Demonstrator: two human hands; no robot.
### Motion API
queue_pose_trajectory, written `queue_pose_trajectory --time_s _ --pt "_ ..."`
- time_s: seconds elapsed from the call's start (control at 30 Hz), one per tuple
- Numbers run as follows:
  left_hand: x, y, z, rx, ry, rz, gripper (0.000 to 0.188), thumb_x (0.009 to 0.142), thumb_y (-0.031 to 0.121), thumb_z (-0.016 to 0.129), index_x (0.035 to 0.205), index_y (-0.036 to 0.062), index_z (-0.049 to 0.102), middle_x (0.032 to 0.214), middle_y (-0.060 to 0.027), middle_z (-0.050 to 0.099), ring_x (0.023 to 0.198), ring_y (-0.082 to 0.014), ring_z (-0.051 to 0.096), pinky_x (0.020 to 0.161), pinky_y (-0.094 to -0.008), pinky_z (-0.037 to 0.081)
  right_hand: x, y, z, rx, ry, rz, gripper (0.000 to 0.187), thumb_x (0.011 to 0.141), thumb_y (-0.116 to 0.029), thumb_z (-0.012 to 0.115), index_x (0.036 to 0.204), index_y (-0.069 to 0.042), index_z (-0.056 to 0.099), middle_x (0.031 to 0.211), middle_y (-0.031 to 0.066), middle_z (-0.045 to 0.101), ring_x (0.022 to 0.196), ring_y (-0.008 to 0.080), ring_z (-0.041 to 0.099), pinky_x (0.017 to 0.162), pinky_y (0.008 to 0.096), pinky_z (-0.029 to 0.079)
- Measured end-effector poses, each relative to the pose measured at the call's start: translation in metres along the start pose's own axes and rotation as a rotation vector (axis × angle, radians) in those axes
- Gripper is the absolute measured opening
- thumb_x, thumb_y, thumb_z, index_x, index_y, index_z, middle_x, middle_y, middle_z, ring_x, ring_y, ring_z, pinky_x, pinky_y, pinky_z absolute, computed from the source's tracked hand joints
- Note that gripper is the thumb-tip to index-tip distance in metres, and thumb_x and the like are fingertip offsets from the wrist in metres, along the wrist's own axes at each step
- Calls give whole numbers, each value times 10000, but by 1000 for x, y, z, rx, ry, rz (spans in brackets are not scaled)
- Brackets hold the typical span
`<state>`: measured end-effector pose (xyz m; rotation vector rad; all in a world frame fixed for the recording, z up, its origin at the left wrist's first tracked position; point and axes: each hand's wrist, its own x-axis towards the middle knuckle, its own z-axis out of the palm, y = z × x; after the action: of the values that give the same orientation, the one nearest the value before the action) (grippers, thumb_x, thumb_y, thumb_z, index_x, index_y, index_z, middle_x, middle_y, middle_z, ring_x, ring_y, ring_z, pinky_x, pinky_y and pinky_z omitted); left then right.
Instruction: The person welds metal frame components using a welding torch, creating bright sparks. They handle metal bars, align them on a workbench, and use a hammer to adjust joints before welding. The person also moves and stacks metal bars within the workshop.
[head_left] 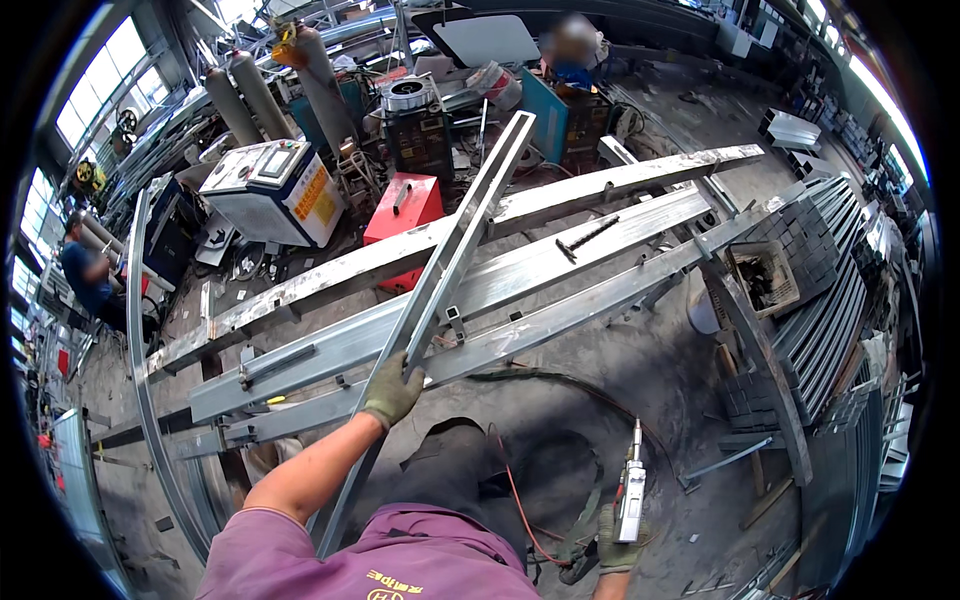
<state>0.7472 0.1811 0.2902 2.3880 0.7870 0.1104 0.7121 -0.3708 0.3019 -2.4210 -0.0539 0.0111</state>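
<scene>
Grey concrete floor spreads beneath three long metal beams, with a red box, a white-sided machine and tall gas cylinders beyond them. A long slotted metal piece lies slantwise across the far beam, the middle beam and the near beam, its far end jutting past them and its near end running down beside the person's body. The left hand, gloved, has its grip wrapped over this piece close to the near beam. Lower right, the right hand, also gloved, keeps a narrow grip around a silver nozzled tool, whose tip points away from the body. As far as one can judge, the piece is already placed across the beams, while the tool's work on it seems not under way, since the nozzle is well apart from it; no finished joint can be made out at the crossings. A dark T-shaped bar rests on the middle beam.
</scene>
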Motion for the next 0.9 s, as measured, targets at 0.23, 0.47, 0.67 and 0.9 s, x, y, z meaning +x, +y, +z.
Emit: queue_pose_trajectory --time_s 0.23,0.47,0.67,0.9 --pt "190 44 63 287 -31 -52 683 1002 491 640 1434 -36 596 1363 -293 687 1248 -434 681 1069 -492 535 50 -64 15 19 189 22 271 911 -265 820 1064 -54 742 829 127 728 734 297 708 689 443 558" --pt "253 4 116 266 -134 -238 444 971 404 699 1170 10 650 1108 -296 748 1088 -472 721 962 -543 562 67 -94 42 121 209 354 281 935 -302 802 1083 -69 742 851 145 728 771 319 714 700 459 554" --pt "271 -39 91 150 -178 -155 360 953 359 754 992 4 708 1038 -290 751 1007 -478 725 886 -543 554 109 -101 72 71 51 368 247 881 -234 827 1011 -42 741 762 101 703 678 276 685 654 436 545" --pt "282 -58 34 -222 -346 -316 542 1067 518 617 1062 2 782 899 -132 760 830 -234 677 771 -422 538 149 -138 69 -20 113 244 241 874 -239 818 964 -43 711 784 124 702 676 327 680 651 437 547"
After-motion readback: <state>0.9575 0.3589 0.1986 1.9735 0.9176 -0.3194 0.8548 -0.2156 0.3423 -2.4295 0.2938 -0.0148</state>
